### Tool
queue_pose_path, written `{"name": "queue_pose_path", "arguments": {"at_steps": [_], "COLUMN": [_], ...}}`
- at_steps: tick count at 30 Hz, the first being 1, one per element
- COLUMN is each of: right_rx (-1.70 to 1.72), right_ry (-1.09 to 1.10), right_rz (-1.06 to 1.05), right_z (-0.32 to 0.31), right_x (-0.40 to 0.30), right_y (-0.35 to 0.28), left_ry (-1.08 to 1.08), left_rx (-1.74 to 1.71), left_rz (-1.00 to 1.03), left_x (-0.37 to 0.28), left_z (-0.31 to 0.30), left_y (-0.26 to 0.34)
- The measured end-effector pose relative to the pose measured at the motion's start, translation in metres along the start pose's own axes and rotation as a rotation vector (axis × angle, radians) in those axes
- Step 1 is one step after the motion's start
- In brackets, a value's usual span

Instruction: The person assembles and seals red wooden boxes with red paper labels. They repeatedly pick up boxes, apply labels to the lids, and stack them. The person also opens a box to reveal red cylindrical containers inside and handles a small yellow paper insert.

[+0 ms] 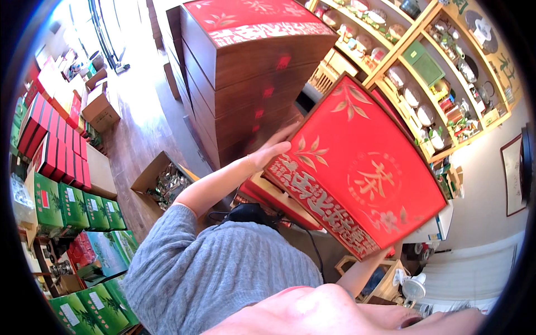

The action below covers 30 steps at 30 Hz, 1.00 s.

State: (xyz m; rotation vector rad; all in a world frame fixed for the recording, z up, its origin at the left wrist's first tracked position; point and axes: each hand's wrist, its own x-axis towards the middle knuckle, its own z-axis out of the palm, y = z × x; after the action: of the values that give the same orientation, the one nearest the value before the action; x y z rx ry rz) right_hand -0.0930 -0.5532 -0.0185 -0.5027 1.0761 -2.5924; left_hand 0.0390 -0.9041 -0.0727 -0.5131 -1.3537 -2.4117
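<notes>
A large flat box (368, 163) with a red lid, gold leaves and silver characters is tilted in front of me. My left hand (274, 146) grips its left edge, the thumb lying on the red face. My right hand (382, 253) supports the lower right corner; most of its fingers are hidden behind the box. Beyond my left hand rises a tall stack of brown wood-look boxes (251, 79), with a matching red top. Under the held box, partly covered, are more red and tan boxes (289, 199).
An open carton (146, 178) of small wrapped pieces sits on the wood floor (138, 121) at left. Green boxes (69, 205) and red boxes (63, 161) line the left side. Wooden shelves (395, 52) of wares stand at upper right. A white fan (413, 287) is at lower right.
</notes>
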Motion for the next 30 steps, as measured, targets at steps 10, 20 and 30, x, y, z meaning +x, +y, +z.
{"name": "queue_pose_path", "arguments": {"at_steps": [10, 20, 30], "right_rx": [-0.514, -1.387, -1.266], "right_ry": [0.073, -0.464, -0.866], "right_rz": [-0.937, -1.541, -1.594], "right_z": [0.087, 0.334, 0.458], "right_x": [0.033, 0.155, 0.211], "right_y": [-0.111, 0.025, 0.165], "left_ry": [-0.071, 0.306, 0.692], "left_rx": [0.577, 0.578, 0.68], "left_rz": [0.173, -0.152, -0.169], "left_x": [-0.033, -0.219, -0.333], "left_z": [0.004, -0.056, -0.081], "left_y": [0.017, 0.023, 0.076]}}
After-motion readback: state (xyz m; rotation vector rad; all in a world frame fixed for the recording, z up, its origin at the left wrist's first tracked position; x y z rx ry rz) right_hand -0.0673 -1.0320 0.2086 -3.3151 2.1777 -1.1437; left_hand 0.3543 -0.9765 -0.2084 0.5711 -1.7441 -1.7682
